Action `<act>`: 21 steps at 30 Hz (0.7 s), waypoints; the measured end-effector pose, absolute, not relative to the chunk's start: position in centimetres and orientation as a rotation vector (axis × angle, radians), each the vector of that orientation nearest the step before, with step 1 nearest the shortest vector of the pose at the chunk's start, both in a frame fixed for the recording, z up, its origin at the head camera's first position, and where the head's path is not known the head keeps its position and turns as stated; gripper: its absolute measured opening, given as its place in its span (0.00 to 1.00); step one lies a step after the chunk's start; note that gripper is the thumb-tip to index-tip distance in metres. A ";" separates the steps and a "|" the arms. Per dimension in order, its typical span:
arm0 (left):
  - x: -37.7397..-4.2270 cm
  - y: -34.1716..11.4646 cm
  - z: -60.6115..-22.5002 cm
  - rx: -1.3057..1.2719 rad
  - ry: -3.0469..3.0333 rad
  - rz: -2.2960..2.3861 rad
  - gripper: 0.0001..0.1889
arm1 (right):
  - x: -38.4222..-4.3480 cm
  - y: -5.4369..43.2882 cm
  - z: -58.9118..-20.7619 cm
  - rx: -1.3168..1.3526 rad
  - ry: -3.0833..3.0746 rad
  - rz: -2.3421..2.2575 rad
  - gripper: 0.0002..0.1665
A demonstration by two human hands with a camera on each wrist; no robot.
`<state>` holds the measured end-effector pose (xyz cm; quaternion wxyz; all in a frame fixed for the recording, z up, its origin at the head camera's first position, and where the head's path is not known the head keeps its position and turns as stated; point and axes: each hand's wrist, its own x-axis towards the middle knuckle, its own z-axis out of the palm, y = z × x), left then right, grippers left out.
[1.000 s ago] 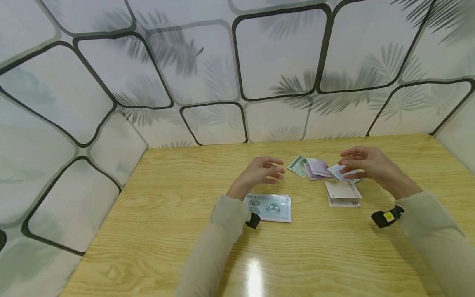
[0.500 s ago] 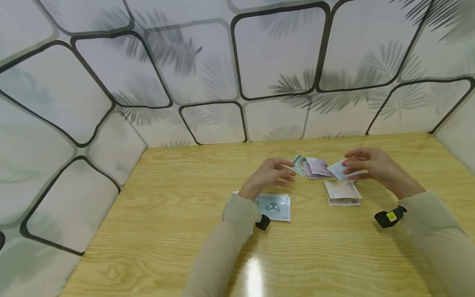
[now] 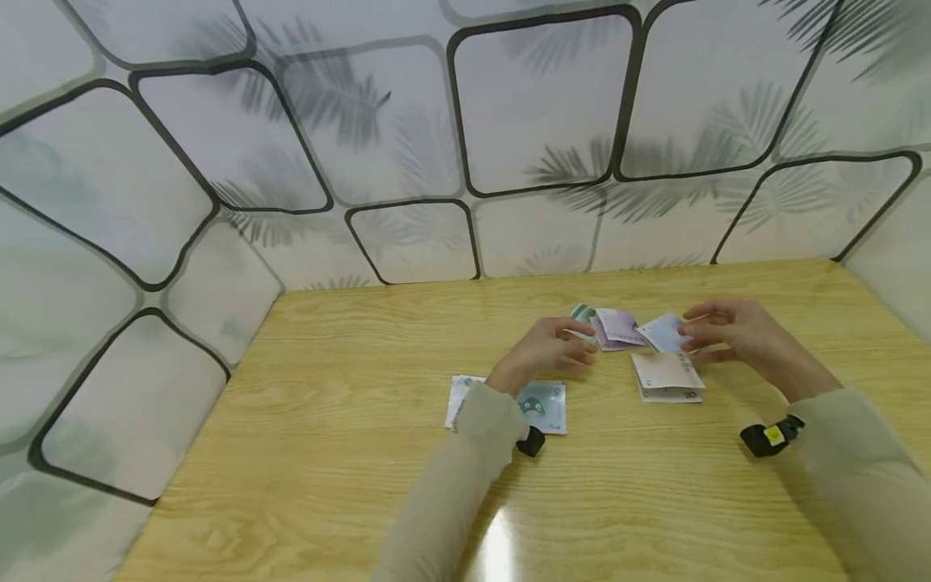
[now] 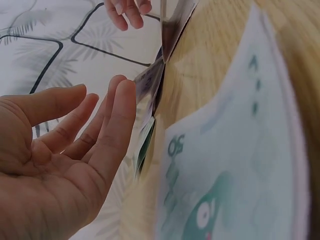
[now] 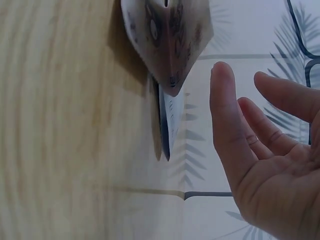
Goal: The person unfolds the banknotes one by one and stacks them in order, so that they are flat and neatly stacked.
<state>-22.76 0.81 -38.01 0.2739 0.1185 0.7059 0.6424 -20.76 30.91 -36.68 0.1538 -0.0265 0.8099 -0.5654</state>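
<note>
My left hand point(image 3: 551, 346) hovers over the left end of a row of folded play banknotes, its fingers loosely bent with nothing between them. Its fingertips overlap the green folded note point(image 3: 582, 314) in the head view. Right of that lie a purple folded note point(image 3: 620, 326) and a pale blue one point(image 3: 660, 332). My right hand point(image 3: 742, 339) is held at the blue note's right end, fingers relaxed and apart from the notes in the right wrist view. A brownish-white folded note point(image 3: 665, 372) stands in front of the blue one. Under my left wrist lies a stack of flat 50 notes point(image 4: 225, 165).
The notes lie on a wood-grain table point(image 3: 327, 453). A patterned wall covering point(image 3: 538, 105) rises along the table's back edge and left side. Black wrist cameras sit at both cuffs, the left camera point(image 3: 532, 441) close to the flat notes.
My left hand has moved right, from beside the green note to over it, uncovering the left end of the flat notes. The right hand has shifted slightly right and toward me.
</note>
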 end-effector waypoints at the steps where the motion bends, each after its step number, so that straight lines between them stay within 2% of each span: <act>1: -22.7 0.9 -38.1 0.310 1.896 1.730 0.15 | -20.7 31.0 -36.8 -0.071 2.314 -1.624 0.32; 15: -22.5 3.6 -39.0 0.288 1.881 1.693 0.15 | -19.8 31.5 -37.6 -0.036 2.310 -1.555 0.32; 21: -22.2 4.6 -39.3 0.272 1.882 1.712 0.15 | -19.7 31.8 -37.8 -0.012 2.297 -1.548 0.35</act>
